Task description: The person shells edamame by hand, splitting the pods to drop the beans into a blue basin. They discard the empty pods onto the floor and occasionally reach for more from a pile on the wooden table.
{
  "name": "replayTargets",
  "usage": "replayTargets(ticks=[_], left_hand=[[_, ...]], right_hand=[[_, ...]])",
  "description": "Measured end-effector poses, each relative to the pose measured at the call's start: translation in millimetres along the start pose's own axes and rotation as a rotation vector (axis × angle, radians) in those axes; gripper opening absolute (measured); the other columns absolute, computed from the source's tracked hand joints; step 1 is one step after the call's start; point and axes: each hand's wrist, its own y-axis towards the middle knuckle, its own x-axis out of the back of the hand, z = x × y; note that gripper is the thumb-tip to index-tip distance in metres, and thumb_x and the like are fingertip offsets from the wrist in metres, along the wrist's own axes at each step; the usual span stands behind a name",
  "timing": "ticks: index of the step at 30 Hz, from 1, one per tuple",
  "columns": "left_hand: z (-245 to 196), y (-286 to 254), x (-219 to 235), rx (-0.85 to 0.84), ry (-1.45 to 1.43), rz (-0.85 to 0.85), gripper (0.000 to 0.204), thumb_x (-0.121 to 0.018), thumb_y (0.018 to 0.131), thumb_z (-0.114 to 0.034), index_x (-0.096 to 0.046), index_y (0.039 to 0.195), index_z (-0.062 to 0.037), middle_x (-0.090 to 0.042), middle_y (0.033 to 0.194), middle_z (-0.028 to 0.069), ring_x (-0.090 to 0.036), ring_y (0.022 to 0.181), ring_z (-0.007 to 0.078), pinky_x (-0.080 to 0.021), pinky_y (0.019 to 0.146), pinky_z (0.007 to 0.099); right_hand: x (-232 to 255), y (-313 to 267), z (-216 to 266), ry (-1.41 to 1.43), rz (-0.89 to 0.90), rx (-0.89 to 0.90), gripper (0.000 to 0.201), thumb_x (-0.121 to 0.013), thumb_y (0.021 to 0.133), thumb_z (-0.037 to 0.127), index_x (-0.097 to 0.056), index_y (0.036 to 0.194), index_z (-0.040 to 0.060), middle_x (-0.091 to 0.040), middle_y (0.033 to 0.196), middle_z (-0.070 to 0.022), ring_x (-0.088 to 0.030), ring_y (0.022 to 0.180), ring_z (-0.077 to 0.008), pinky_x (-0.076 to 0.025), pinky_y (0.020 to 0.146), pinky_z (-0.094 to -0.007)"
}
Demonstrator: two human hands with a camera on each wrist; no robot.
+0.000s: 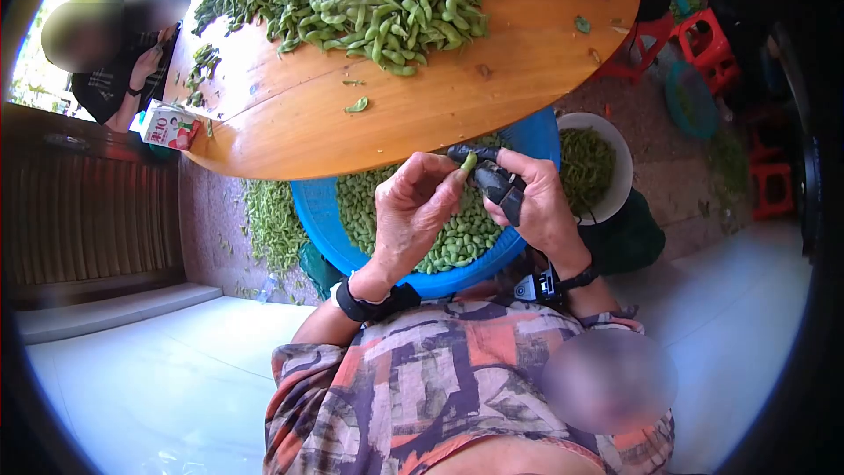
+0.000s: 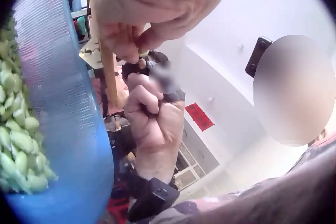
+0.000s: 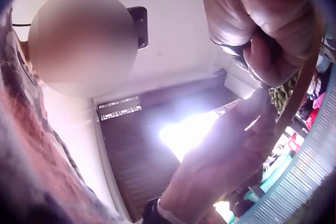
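Observation:
Over the blue basket [image 1: 303, 202], my left hand [image 1: 413, 211] pinches a green soybean pod [image 1: 469, 162] between thumb and fingertips. Black covers [image 1: 498, 183] sit on the thumb and forefinger of my right hand [image 1: 543, 211], which grips the pod's other side. Its remaining fingers are curled, as the left wrist view shows. Many shelled green beans [image 1: 462, 242] lie in the basket below both hands. In the right wrist view the pod is mostly hidden behind the fingers.
A wooden table [image 1: 527, 62] bears a large heap of soybean pods [image 1: 378, 0] and a small carton [image 1: 169, 127]. Right of the basket stands a white bowl [image 1: 622, 154] of green pods. More pods [image 1: 272, 220] lie on the floor at left. Another person [image 1: 110, 92] sits at the far left.

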Motion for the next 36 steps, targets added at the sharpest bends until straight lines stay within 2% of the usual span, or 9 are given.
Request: replayTargets(ticks=[11,14,16,18,23,27,31,33,36], left_hand=[[14,-8,-1,-0.240,0.199,-0.010,0.017,-0.061,0.093,-0.001,-0.053,0.108,-0.0006,-0.065,0.081,0.0061,-0.057,0.060,0.0077,-0.043,0.051,0.0204],[4,-5,11,-0.017,-0.293,0.125,0.027,-0.062,0.092,-0.002,-0.047,0.115,-0.0016,-0.063,0.084,0.0074,-0.060,0.062,0.0105,-0.047,0.052,0.0217],[4,0,20,0.310,-0.708,0.372,0.033,-0.061,0.094,-0.006,-0.042,0.121,-0.0029,-0.064,0.085,0.0102,-0.060,0.059,0.0138,-0.046,0.047,0.0229],[4,0,20,0.335,-0.734,0.404,0.033,-0.062,0.094,-0.009,-0.043,0.121,-0.0036,-0.063,0.084,0.0096,-0.061,0.060,0.0148,-0.047,0.049,0.0235],[4,-2,17,0.060,0.179,0.144,0.023,-0.070,0.088,-0.009,-0.060,0.107,-0.0008,-0.063,0.089,0.0060,-0.062,0.070,0.0139,-0.051,0.060,0.0246],[-5,-3,12,-0.204,0.404,0.107,0.011,-0.072,0.084,-0.004,-0.065,0.090,0.0020,-0.057,0.085,0.0016,-0.058,0.084,0.0098,-0.048,0.069,0.0228],[-1,0,24,0.136,-0.143,0.304,0.008,-0.067,0.088,-0.007,-0.060,0.086,-0.0019,-0.053,0.083,-0.0018,-0.051,0.082,0.0086,-0.043,0.074,0.0228],[1,1,23,0.216,-0.270,0.332,0.009,-0.066,0.089,-0.009,-0.061,0.086,-0.0022,-0.052,0.086,-0.0006,-0.050,0.082,0.0105,-0.043,0.072,0.0238],[-4,-2,16,0.277,-0.393,0.353,0.012,-0.069,0.088,-0.010,-0.060,0.091,-0.0027,-0.054,0.092,0.0003,-0.051,0.084,0.0102,-0.045,0.069,0.0233]], right_hand=[[0,0,-9,0.116,0.027,0.053,0.012,-0.052,0.090,0.006,-0.063,0.093,0.0027,-0.054,0.062,0.0035,-0.048,0.053,-0.0024,-0.036,0.047,-0.0200],[10,-1,-8,0.632,0.277,-0.088,0.013,-0.050,0.090,0.006,-0.062,0.090,0.0017,-0.053,0.061,0.0021,-0.046,0.051,-0.0025,-0.034,0.045,-0.0205],[10,-1,-9,0.635,0.305,-0.110,0.013,-0.050,0.091,0.007,-0.062,0.089,0.0016,-0.053,0.061,0.0020,-0.045,0.049,-0.0024,-0.033,0.044,-0.0201],[11,0,-9,0.635,0.338,-0.130,0.014,-0.049,0.091,0.007,-0.062,0.088,0.0015,-0.052,0.060,0.0019,-0.044,0.048,-0.0022,-0.031,0.043,-0.0197],[0,-7,0,-0.225,0.076,0.054,0.008,-0.058,0.080,-0.001,-0.061,0.088,-0.0015,-0.055,0.065,-0.0119,-0.051,0.056,-0.0177,-0.042,0.054,-0.0322],[0,-8,-6,-0.426,0.078,0.193,0.012,-0.059,0.076,-0.003,-0.059,0.088,-0.0034,-0.054,0.073,-0.0210,-0.051,0.062,-0.0297,-0.044,0.060,-0.0349],[9,-7,-11,-0.437,0.164,0.317,0.012,-0.061,0.075,-0.003,-0.060,0.087,-0.0021,-0.057,0.070,-0.0155,-0.054,0.062,-0.0216,-0.044,0.059,-0.0323],[18,-9,-7,-0.057,0.411,-0.054,0.012,-0.063,0.074,-0.002,-0.061,0.086,0.0000,-0.057,0.067,-0.0072,-0.053,0.063,-0.0114,-0.043,0.057,-0.0294],[16,-9,-7,-0.014,0.296,-0.114,0.013,-0.065,0.073,-0.001,-0.062,0.085,0.0019,-0.055,0.066,-0.0003,-0.050,0.067,-0.0056,-0.042,0.057,-0.0266]])
